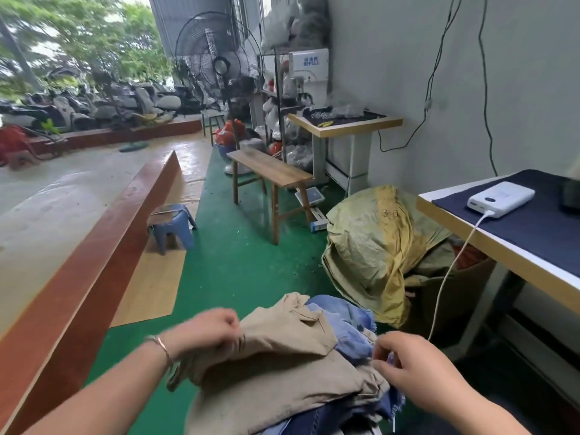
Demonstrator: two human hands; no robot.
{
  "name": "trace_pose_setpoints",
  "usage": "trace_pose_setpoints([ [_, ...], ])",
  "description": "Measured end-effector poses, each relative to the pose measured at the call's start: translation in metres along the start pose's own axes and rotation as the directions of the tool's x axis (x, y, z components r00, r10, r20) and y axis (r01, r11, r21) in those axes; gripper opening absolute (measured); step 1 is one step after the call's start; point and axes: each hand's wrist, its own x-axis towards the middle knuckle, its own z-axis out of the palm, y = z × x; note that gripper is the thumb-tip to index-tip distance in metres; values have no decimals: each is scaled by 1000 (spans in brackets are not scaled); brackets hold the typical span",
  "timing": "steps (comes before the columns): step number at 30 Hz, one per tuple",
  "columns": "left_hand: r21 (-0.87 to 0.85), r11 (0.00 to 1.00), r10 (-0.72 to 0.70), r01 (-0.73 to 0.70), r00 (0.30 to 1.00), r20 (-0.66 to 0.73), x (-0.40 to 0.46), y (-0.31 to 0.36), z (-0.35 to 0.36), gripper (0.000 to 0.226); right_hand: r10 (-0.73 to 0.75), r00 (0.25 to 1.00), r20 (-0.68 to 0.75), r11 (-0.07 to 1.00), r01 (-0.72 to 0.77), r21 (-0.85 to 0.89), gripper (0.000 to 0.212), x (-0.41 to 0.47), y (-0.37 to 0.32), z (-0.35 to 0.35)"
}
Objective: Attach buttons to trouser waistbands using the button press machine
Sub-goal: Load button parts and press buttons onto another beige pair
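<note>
A pile of trousers lies low in front of me: beige trousers (282, 356) on top, light blue denim (348, 328) and dark jeans (317, 419) under them. My left hand (207, 331) grips the left edge of the beige trousers with curled fingers. At the pile's right side my right hand (408, 362) pinches blue fabric. The white button press machine (309, 70) stands far back on a small table (345, 124), well out of reach of both hands.
A work table (502, 249) with a dark mat, a white power bank (500, 198) and its cable is on my right. A yellow-green sack (370, 249) sits beside it. A wooden bench (270, 171), a blue stool (171, 224), a standing fan (219, 64) and a long red-brown board (94, 262) lie ahead.
</note>
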Motion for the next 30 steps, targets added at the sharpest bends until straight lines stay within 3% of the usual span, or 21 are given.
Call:
trace_pose_setpoints([
  [1, -143, 989, 37, -38, 999, -8, -2, 5, -16, 10, -12, 1000, -18, 1000, 12, 2, 9, 2, -4, -4],
  [4, -473, 863, 237, -180, 970, 62, -11, 26, -46, 41, -58, 992, -114, 998, 61, 20, 16, 10, -16, -16],
  [7, -530, 798, 395, -286, 913, 103, -14, 61, -45, 40, -185, 967, -175, 974, 204, 96, 91, 22, -34, -23],
  [8, -520, 795, 428, -311, 896, 119, -14, 73, -40, 38, -233, 957, -175, 953, 260, 154, 108, 25, -43, -24],
  [10, -530, 773, 487, -350, 862, 141, -12, 92, -27, 38, -274, 951, -141, 918, 302, 256, 121, 34, -59, -23],
  [12, -625, 704, 526, -337, 839, 141, -13, 105, -20, 41, -265, 955, -132, 885, 295, 359, 108, 42, -72, -19],
  [15, -826, 493, 505, -273, 863, 16, -14, 115, -21, 51, -160, 958, -238, 807, 266, 527, 47, 48, -71, -19],
  [17, -837, 443, 444, -320, 890, -105, -15, 116, -21, 57, -17, 958, -285, 707, 213, 674, 13, 50, -61, -22],
  [19, -706, 596, 443, -384, 890, -110, -18, 116, -19, 62, 134, 954, -267, 524, 160, 836, 11, 48, -53, -33],
  [21, -413, 800, 460, -435, 887, -42, -20, 118, -16, 49, 201, 959, -200, 320, 129, 939, 18, 45, -47, -48],
  [23, -321, 831, 462, -455, 885, -59, -20, 129, -20, 24, 247, 953, -177, 226, 121, 967, 22, 43, -42, -63],
  [25, -474, 760, 466, -445, 881, -78, -18, 150, -25, 14, 344, 894, -286, 356, 158, 921, 21, 39, -38, -77],
  [27, -640, 648, 464, -413, 880, -99, -17, 181, -29, 12, 384, 761, -522, 606, 219, 765, 16, 23, -32, -96],
  [28, -705, 586, 467, -400, 878, -110, -17, 199, -30, 11, 330, 734, -593, 688, 243, 684, 27, 10, -29, -106],
  [30, -783, 475, 497, -402, 857, -139, -20, 237, -29, 9, 149, 808, -570, 739, 292, 607, 69, -23, -25, -120],
])
